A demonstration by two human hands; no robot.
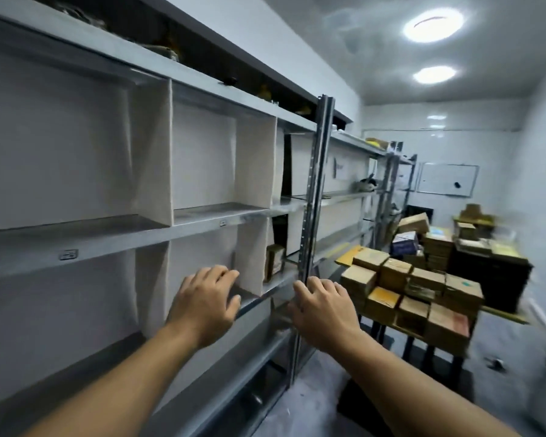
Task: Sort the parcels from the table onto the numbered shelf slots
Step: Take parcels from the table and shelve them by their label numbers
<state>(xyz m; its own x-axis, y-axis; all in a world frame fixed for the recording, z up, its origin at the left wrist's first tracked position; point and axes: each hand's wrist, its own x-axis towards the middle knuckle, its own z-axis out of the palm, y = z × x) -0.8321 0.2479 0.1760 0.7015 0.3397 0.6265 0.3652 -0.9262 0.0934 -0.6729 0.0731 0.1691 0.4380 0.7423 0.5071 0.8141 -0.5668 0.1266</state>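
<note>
A long grey metal shelf unit fills the left side of the view, its levels split into slots by pale upright dividers; small label tags sit on the front edges, too blurred to read. Most slots in sight hold nothing, but one brown parcel stands upright in a slot of the lower level, just left of the perforated steel post. To the right, well apart from the shelf, a counter with dark legs carries a crowded heap of cardboard parcels, stacked several deep, with more boxes piled behind them toward the back wall. A whiteboard hangs on that wall, and two round ceiling lights glow above. Both bare forearms reach forward. The left hand is spread, palm down, fingers loosely curled over the front edge of the lower shelf level, gripping nothing. The right hand is likewise empty and spread, its fingertips at the steel post; whether they touch it cannot be told.
</note>
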